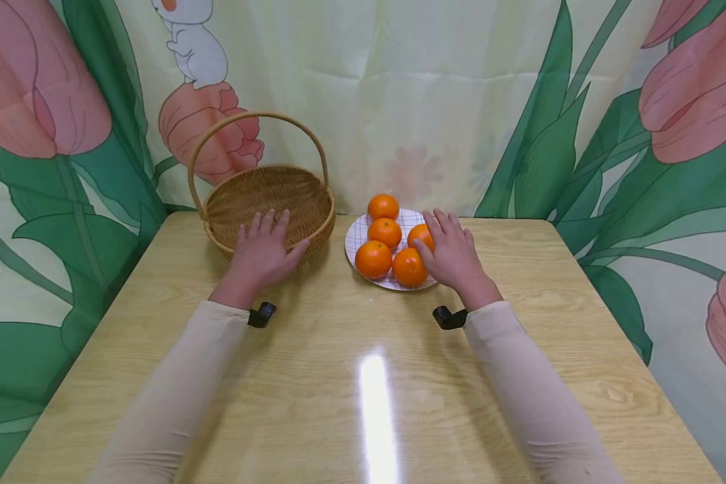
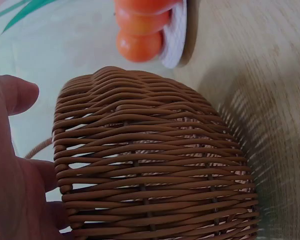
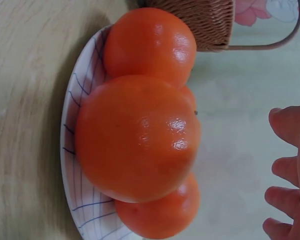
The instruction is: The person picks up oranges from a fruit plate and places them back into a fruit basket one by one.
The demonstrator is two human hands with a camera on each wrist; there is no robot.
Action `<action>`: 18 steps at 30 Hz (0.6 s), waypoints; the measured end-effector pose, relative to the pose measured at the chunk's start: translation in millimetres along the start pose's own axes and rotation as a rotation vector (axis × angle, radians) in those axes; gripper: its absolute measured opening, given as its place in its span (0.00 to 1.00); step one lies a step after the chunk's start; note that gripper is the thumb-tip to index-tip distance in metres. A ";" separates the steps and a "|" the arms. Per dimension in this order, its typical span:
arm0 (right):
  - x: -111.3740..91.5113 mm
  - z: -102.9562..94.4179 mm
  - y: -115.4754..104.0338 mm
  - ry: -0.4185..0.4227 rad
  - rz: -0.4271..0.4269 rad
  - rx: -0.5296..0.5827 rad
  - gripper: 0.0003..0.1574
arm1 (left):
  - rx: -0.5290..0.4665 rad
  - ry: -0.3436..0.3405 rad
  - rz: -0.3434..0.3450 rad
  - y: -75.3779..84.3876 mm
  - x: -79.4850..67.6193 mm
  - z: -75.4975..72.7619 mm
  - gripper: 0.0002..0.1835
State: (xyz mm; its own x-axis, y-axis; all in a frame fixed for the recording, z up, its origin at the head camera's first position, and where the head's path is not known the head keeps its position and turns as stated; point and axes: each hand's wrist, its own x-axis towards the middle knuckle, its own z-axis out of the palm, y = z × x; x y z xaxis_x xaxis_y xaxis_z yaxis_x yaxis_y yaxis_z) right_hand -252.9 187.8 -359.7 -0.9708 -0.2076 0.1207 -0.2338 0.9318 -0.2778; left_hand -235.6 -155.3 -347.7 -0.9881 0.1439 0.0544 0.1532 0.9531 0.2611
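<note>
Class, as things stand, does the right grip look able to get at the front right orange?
Probably yes: the right grip is open and close to the front right orange, with nothing between them in the right wrist view, and the orange's near side looks free.

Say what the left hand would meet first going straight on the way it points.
Probably the wicker basket, at its far inner wall; how high the left hand sits is hard to judge, so it might pass over.

The wood-grain table (image 1: 314,376) bears a wicker basket (image 1: 278,191), its hidden base seemingly flat, and, alongside, a checked plate (image 1: 408,218).
</note>
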 end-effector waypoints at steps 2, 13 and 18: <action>-0.7 0.5 -0.9 -0.001 -0.001 -0.007 0.44 | 0.003 0.003 0.001 -0.6 -1.3 -1.4 0.44; -5.9 8.1 -5.0 -0.006 0.001 0.006 0.44 | 0.037 0.003 -0.008 -6.4 -4.4 -5.9 0.45; -7.6 9.4 -9.8 -0.020 -0.008 0.016 0.45 | 0.046 0.005 -0.025 -10.1 -7.2 -8.4 0.45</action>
State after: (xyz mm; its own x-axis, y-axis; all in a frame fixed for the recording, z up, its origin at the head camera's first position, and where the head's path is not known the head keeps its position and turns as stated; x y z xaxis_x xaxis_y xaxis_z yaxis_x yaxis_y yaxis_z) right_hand -243.8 177.4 -366.9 -0.9698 -0.2207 0.1036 -0.2418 0.9253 -0.2921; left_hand -230.0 -168.1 -342.6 -0.9915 0.1186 0.0538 0.1276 0.9676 0.2180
